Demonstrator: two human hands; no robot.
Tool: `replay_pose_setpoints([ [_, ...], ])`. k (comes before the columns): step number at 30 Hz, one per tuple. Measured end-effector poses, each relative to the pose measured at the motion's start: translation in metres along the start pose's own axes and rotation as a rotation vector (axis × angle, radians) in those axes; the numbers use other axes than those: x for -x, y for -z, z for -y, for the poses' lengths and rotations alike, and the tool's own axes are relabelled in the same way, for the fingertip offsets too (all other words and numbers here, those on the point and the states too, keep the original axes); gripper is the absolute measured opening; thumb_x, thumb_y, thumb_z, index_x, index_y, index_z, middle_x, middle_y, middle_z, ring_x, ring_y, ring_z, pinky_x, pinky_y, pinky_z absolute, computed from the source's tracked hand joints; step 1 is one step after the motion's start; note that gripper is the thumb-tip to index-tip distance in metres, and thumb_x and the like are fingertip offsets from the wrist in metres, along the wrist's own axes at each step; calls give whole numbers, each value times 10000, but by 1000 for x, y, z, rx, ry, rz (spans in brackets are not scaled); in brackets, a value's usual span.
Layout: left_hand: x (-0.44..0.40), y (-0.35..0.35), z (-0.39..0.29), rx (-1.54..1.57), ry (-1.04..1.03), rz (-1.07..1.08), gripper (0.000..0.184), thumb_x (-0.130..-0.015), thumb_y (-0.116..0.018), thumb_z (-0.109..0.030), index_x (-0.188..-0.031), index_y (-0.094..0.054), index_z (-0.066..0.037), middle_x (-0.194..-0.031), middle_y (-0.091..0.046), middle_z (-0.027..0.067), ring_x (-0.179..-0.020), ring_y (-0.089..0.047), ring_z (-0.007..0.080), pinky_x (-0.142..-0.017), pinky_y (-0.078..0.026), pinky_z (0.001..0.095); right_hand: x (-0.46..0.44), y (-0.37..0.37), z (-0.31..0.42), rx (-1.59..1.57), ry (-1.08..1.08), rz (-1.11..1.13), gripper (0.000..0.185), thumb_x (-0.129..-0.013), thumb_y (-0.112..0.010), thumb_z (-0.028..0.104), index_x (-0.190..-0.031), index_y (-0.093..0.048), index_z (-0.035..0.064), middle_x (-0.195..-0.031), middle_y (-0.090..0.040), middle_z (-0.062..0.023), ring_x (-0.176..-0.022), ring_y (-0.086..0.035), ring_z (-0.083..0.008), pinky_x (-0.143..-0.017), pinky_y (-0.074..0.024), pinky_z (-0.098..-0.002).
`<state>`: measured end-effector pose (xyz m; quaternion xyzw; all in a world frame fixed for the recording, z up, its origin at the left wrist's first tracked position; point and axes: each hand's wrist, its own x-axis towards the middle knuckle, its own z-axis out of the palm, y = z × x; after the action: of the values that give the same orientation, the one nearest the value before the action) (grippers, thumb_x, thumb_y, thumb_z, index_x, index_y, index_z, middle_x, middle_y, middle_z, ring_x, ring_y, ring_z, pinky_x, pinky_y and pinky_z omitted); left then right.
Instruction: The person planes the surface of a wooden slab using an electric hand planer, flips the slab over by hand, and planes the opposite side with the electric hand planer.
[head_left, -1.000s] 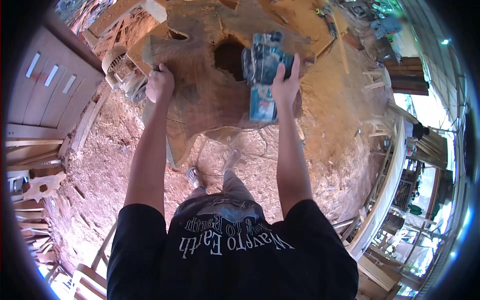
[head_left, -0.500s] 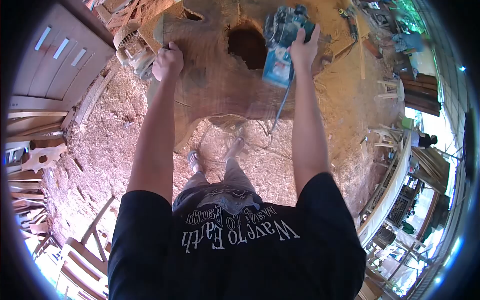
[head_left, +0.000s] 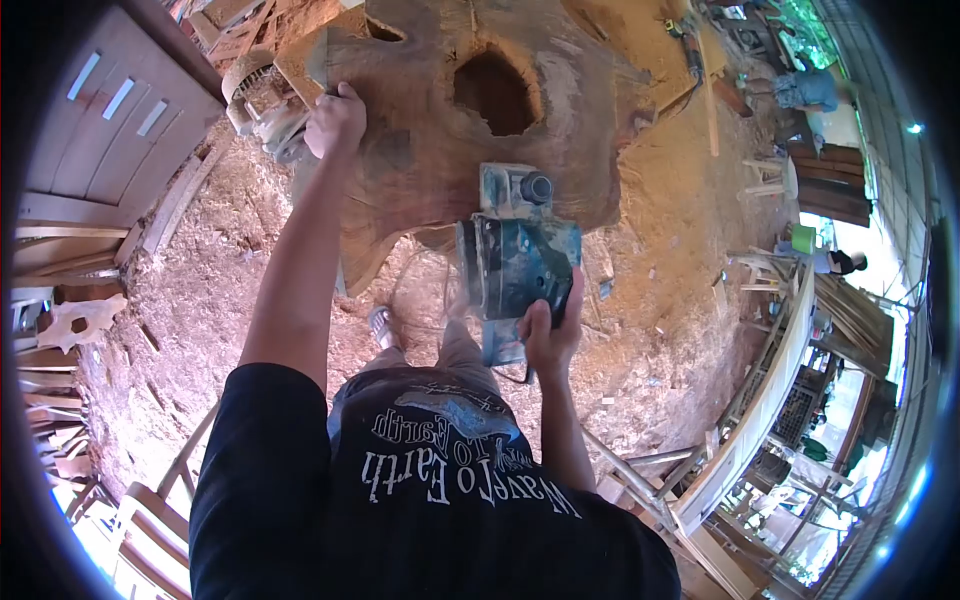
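Observation:
A large wood slab (head_left: 420, 160) with a dark hole (head_left: 495, 92) through it lies in front of me. At its left edge, my left hand (head_left: 336, 122) is closed on the slab, with some fingertips hidden. My right hand (head_left: 556, 325) wraps round the handle of a teal power planer (head_left: 520, 265). The planer is off the work surface, over the slab's near edge and close to my body, with its round black front knob pointing away from me. Pale scuff marks show on the slab right of the hole.
Another dusty power tool (head_left: 262, 105) stands beyond my left hand. Shavings cover the floor (head_left: 215, 260) around my feet. Wooden panels (head_left: 115, 110) lean at left, with a chair (head_left: 150, 530) at lower left. Another person (head_left: 805, 92) is at far right, near stools (head_left: 765, 178).
My right hand has pulled the planer from right of the hole toward my body, lifting it off the slab. The scuffed patch is now uncovered. My left hand stays at the slab's edge.

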<state>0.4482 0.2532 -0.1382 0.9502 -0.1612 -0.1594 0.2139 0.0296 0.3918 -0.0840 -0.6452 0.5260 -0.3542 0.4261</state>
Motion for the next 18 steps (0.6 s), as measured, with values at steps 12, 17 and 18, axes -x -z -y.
replay_pose_setpoints([
  [12,-5,-8,11,119,27,-139,639,-1005,-341,-522,-1177,-619,28,-1140,-684,270,-1081,-657,426,-952,-493,513,-113,-6,33,25,-9,235,679,-904,-588,110,-1534,-340,74,-1370,-563,-213,-1229,-574,-291,-1025,-451,-381],
  [17,-2,-10,15,208,22,-254,607,-1031,-322,-479,-1150,-616,39,-1098,-674,302,-1048,-644,468,-920,-489,552,-152,-48,69,17,172,305,695,-934,-597,188,-1553,-292,104,-1464,-482,-267,-1361,-478,-401,-1125,-381,-453],
  [18,1,-9,14,219,16,-277,603,-1036,-313,-477,-1149,-622,29,-1092,-674,303,-1047,-640,473,-917,-487,559,-156,-54,65,21,208,296,691,-951,-598,220,-1557,-282,120,-1407,-531,-282,-1303,-535,-418,-1080,-428,-466],
])
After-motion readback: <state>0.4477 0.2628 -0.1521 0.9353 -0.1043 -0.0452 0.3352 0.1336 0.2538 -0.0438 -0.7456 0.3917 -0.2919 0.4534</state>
